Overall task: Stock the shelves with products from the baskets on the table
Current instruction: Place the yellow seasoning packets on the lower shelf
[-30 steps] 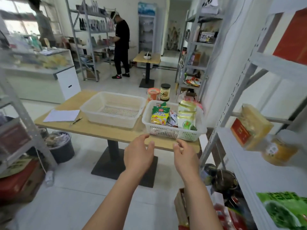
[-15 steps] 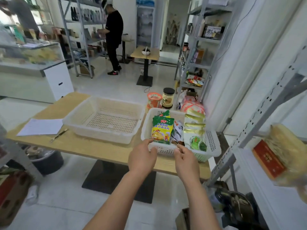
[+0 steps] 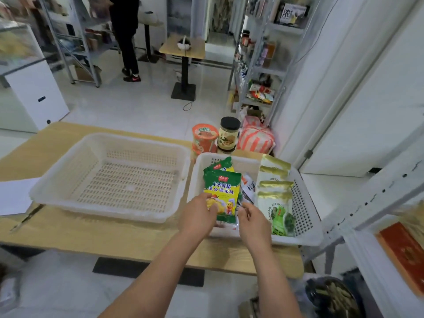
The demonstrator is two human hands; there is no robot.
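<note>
A white slotted basket (image 3: 305, 216) on the right of the wooden table (image 3: 68, 232) holds upright packets. My left hand (image 3: 197, 214) pinches the lower left edge of a green and yellow seasoning packet (image 3: 222, 191) at the front of a small stack. My right hand (image 3: 252, 220) reaches in at that packet's lower right corner, fingers curled over dark packets behind it; whether it grips one I cannot tell. White and gold packets with green print (image 3: 276, 198) stand in a row on the basket's right side. A second white basket (image 3: 57, 191) to the left is empty.
An orange cup (image 3: 204, 137), a black-lidded jar (image 3: 228, 134) and a striped bag (image 3: 255, 140) stand behind the full basket. A white shelf unit (image 3: 376, 203) with a red box (image 3: 406, 253) rises at right. Paper (image 3: 13, 193) lies at left. A person in black (image 3: 125, 31) stands far off.
I have moved closer to the table. Both hands went forward into the right basket, and my left hand closed on the front seasoning packet.
</note>
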